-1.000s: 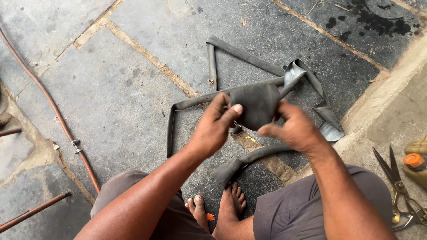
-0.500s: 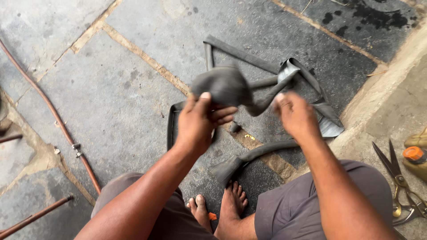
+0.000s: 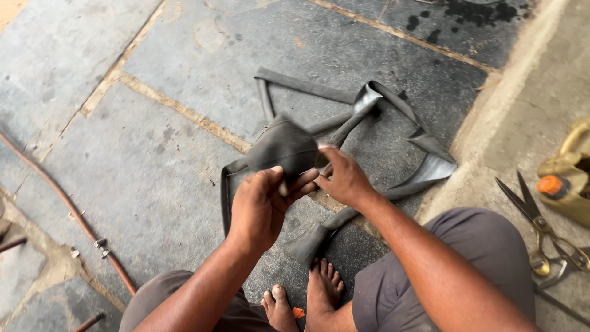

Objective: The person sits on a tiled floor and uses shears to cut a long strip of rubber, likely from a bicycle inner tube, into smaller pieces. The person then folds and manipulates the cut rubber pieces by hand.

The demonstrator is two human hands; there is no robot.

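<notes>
A flat black rubber inner tube point(image 3: 393, 104) lies looped on the stone floor in front of me. One section of it is lifted and bunched point(image 3: 286, 147) between my hands. My left hand point(image 3: 261, 206) grips the bunched rubber from below, fingers curled around it. My right hand point(image 3: 344, 178) pinches the same bunch from the right side, close against my left fingers. The remaining length of tube trails down to the floor near my bare feet point(image 3: 307, 301).
Large metal scissors point(image 3: 541, 227) lie on the concrete ledge at right, next to a yellow container with an orange cap point(image 3: 562, 184). A thin reddish hose point(image 3: 67, 209) runs across the floor at left. My knees in grey trousers frame the bottom.
My right hand has moved left and closed in on the bunched rubber. My left hand has turned the bunch and holds it a little lower than before.
</notes>
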